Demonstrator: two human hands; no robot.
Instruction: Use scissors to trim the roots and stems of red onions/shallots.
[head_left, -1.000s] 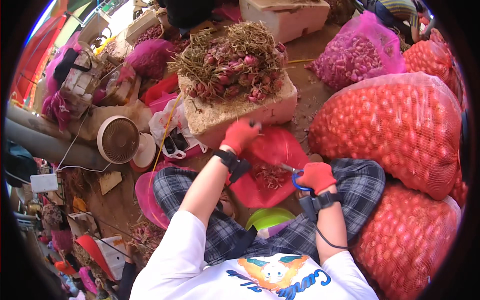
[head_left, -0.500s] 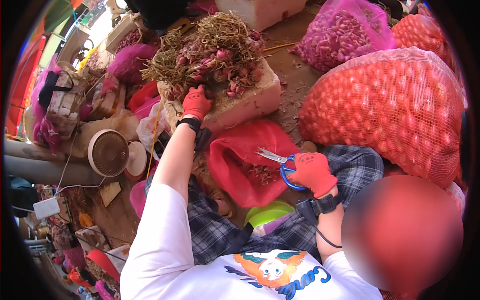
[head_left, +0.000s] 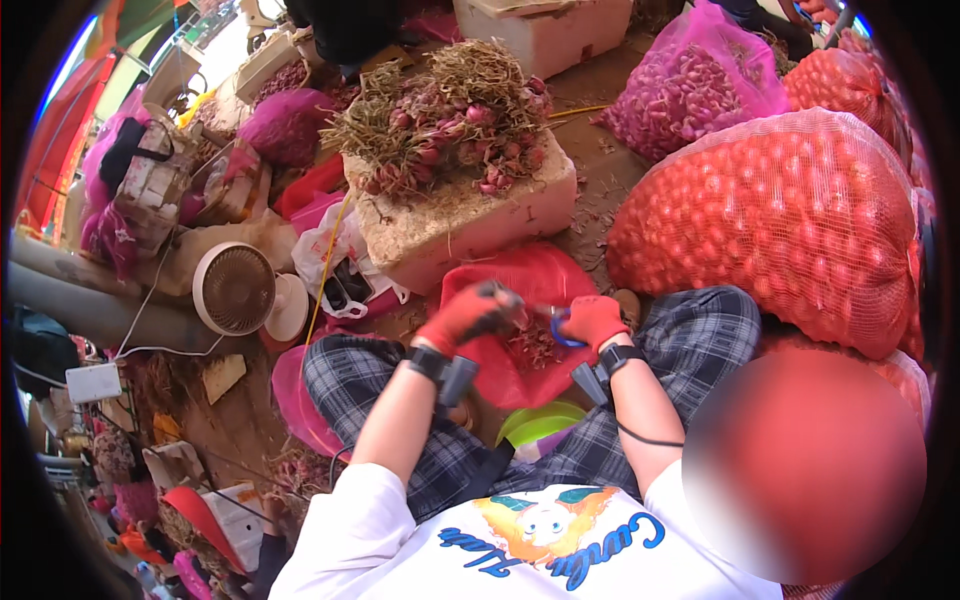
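My left hand (head_left: 470,314), in a red glove with dark fingertips, is closed over the red mesh bag (head_left: 478,272) between my knees. A small pinkish shallot (head_left: 517,312), blurred by motion, shows at its fingertips. Close by on the right, my red-gloved right hand (head_left: 594,322) grips scissors (head_left: 562,326) by their blue handles. The blades point toward the left hand and are smeared. Loose trimmings (head_left: 535,348) lie inside the bag. Beyond it, a heap of shallots with dry stalks (head_left: 450,120) rests on a foam block (head_left: 420,232).
A large red net sack of shallots (head_left: 765,230) lies at right, with a pink sack (head_left: 690,90) behind it. A green bowl (head_left: 540,422) sits between my legs. At left stand a small fan (head_left: 235,290) and a white plastic bag (head_left: 335,255).
My left hand has come back from the shallot heap to the space over the red bag. My right hand has moved slightly left with the scissors, bringing both hands close together.
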